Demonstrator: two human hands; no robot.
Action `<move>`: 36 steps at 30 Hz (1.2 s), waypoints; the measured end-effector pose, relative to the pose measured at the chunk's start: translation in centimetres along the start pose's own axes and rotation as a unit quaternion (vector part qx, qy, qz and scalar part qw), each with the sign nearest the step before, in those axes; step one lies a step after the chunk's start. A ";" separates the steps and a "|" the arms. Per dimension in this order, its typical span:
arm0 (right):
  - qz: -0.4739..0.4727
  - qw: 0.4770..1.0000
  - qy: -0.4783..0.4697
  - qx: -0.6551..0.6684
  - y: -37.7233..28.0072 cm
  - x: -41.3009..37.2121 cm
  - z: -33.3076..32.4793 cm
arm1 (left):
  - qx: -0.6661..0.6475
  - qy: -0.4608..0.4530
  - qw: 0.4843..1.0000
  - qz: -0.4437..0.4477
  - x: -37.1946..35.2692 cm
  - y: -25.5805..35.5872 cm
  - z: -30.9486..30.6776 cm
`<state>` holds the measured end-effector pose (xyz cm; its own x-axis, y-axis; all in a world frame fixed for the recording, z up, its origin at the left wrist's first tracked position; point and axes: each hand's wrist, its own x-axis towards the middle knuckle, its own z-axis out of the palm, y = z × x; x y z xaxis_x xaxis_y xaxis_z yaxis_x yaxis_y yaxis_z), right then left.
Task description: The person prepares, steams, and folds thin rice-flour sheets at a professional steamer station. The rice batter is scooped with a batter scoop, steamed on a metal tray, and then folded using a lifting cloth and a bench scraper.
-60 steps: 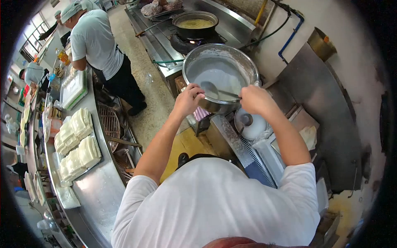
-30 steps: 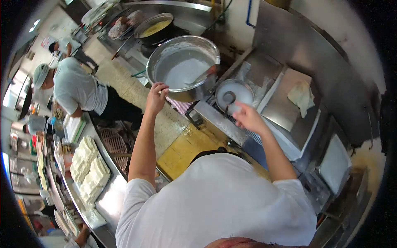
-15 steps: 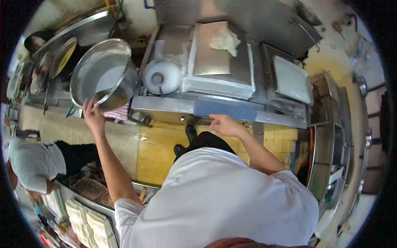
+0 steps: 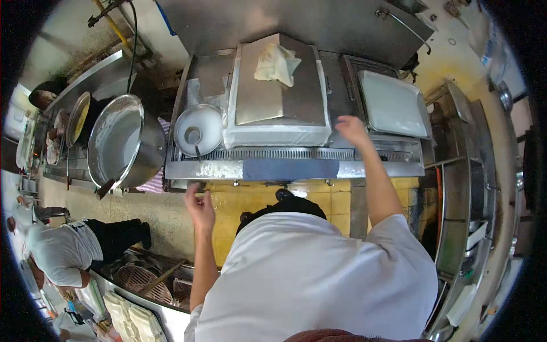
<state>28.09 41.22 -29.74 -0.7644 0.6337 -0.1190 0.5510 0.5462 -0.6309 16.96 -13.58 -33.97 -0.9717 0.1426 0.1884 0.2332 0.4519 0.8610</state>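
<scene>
My left hand [image 4: 201, 210] hangs in front of the steel counter [image 4: 216, 169], fingers apart and holding nothing. My right hand [image 4: 354, 131] reaches over the counter's front strip, fingers loosely extended toward the near right corner of a steel box with a peaked metal lid [image 4: 265, 105]. A crumpled pale cloth [image 4: 277, 64] lies on that lid. Left of the box stands a round pan of white liquid [image 4: 209, 126] with a ladle [image 4: 194, 135] resting in it. Further left is a big steel pot [image 4: 149, 149], its mouth tilted toward me and white residue inside.
A white tray [image 4: 396, 105] sits at the counter's right end. On the far left is a pan with yellow contents [image 4: 82, 118]. A person in a white shirt [image 4: 62, 251] bends over behind me on the left, near a perforated basket [image 4: 145, 283]. Steel shelving [image 4: 464, 199] runs along the right.
My left hand has left the big pot's rim and drawn back right and down. My right hand has moved forward and right, over the counter. The view has shifted.
</scene>
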 end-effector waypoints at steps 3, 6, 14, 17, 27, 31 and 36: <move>0.024 0.995 0.092 0.035 7.8 5.5 -2.9 | 0.003 -0.055 0.998 -0.030 -1.8 3.2 4.6; 0.055 0.988 0.117 -0.087 11.7 8.0 -6.3 | 0.004 -0.137 0.987 -0.082 -2.5 5.3 8.3; 0.086 0.968 0.038 -0.231 23.4 12.1 -4.9 | 0.027 -0.225 0.961 -0.158 -3.2 11.0 16.9; 0.082 0.965 0.014 -0.247 20.0 12.7 -6.4 | 0.013 -0.217 0.970 -0.112 -3.8 11.3 18.9; -0.096 0.986 -0.098 0.090 -6.9 20.2 -1.8 | 0.050 -0.180 0.975 -0.116 -2.3 14.3 18.0; -0.038 0.981 -0.190 0.018 -18.2 25.2 2.4 | 0.058 -0.103 0.980 -0.163 -4.2 14.3 15.7; -0.126 0.982 -0.008 -0.142 -19.2 27.0 8.7 | 0.069 -0.021 0.957 -0.279 -10.5 11.4 11.9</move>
<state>-6.05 43.02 -27.51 -0.8927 0.4507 -0.0006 0.4127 0.8169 -0.4030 30.30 0.57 -31.72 -0.9445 -0.1206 -0.3056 -0.3169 0.5798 0.7506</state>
